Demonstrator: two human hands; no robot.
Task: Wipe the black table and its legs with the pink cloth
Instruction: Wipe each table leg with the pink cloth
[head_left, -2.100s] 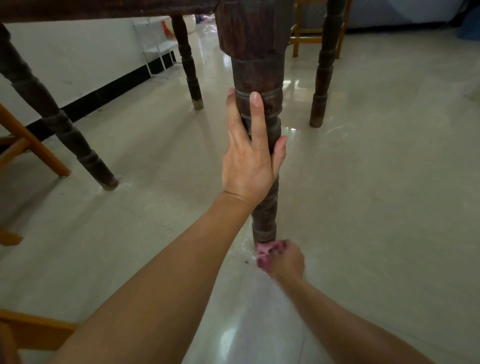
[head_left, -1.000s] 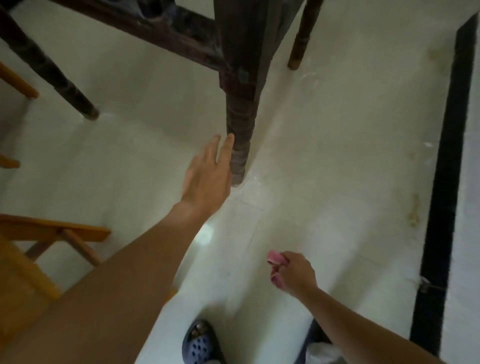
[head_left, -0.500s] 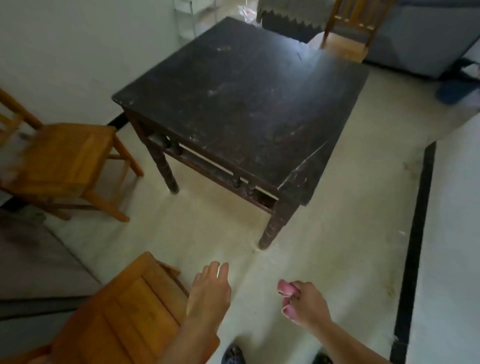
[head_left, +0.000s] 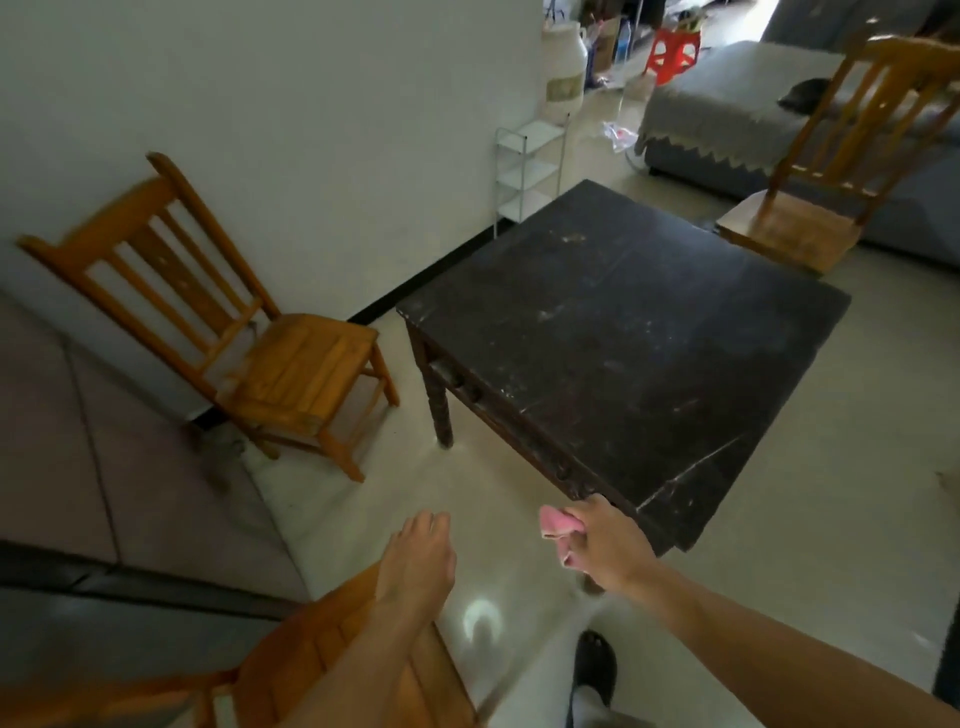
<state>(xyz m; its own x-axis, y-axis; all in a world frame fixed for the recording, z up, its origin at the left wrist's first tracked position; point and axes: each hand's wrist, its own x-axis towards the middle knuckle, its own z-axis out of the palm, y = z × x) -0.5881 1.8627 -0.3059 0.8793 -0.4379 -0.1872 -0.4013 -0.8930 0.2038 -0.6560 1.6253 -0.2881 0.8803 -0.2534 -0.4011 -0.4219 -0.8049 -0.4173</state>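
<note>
Now bunching the pink cloth in the right hand, lower centre, beside the black table corner, likely readying a wipe; letting the left hand hang loose, empty.

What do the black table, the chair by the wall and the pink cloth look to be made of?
Black table: probably wood, dark matte finish with pale scuffs, turned leg. Chair by the wall: wood, orange-brown varnish, visible slats. Pink cloth: soft fabric, crumpled in the right hand.

A home living room, with covered sofa, wooden chair, black table.
</note>
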